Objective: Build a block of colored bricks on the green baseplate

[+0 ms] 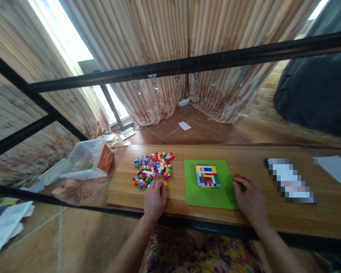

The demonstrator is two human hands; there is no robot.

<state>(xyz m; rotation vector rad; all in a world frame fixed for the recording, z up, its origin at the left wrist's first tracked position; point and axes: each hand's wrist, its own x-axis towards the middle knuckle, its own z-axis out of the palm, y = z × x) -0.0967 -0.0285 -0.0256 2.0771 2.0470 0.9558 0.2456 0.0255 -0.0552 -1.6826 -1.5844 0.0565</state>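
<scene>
Beside the near edge of a loose pile of coloured building bricks point(152, 165), my left hand point(155, 199) is closed in a pinch. A small yellow brick point(165, 183) shows at its fingertips. My right hand point(250, 199) has curled fingers at the right edge of a green studded baseplate point(191, 197), thumb and forefinger against that edge. On the baseplate sits a flat, roughly square block of multicoloured bricks point(208, 176), built with white, red, blue, green and yellow pieces.
Left of the wooden table point(281, 216) stands a clear plastic tub point(86, 161) with an orange label. A blurred-out flat object point(291, 182) and a white paper point(335, 170) lie at the right. A black metal bar point(176, 68) crosses beyond the table, before curtains point(153, 34).
</scene>
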